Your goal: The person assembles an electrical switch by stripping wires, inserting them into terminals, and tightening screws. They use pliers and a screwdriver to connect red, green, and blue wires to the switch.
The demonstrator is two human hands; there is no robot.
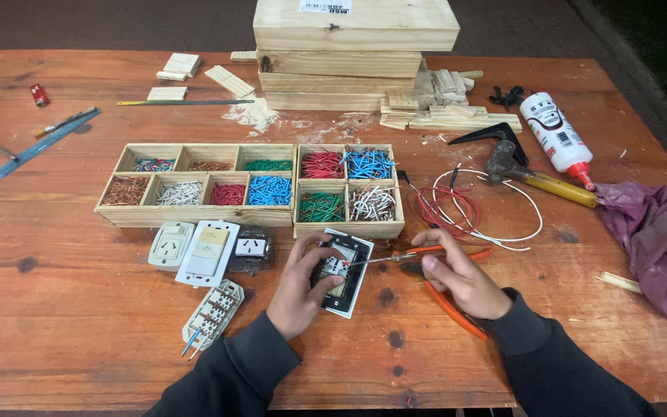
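Observation:
My left hand (301,287) grips a black-and-white electrical switch module (341,272) lying on the wooden table (79,324), thumb and fingers wrapped around its left side. My right hand (457,270) pinches a thin screwdriver with an orange handle (395,257); its metal tip touches the module's top. Orange-handled pliers (449,305) lie partly under my right hand and wrist.
Two wooden trays (194,215) (349,228) hold sorted coloured wire pieces. White socket parts (206,252) and a terminal block (214,313) lie at left. Red and white wire loops (472,210), a hammer (538,179), a glue bottle (556,133), a purple cloth (661,239), stacked wood (357,46) and a ruler (25,154) surround them.

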